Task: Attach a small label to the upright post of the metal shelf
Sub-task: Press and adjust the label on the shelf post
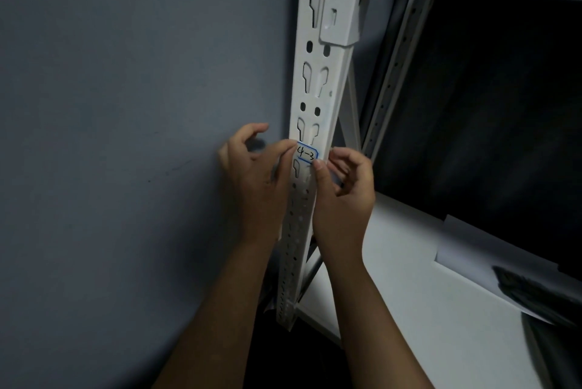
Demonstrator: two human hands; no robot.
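Head view: two hands, left hand (252, 177) and right hand (345, 190), pinch one label (306, 154).

Label going onto the post

We hold the blue-edged label (307, 154) against the white slotted post (318, 98), left hand (255, 174) pinching its left end, right hand (341, 191) pressing its right end.

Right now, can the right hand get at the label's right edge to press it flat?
Probably yes: the right hand has its thumb tip at the label edge on the post, with nothing between them.
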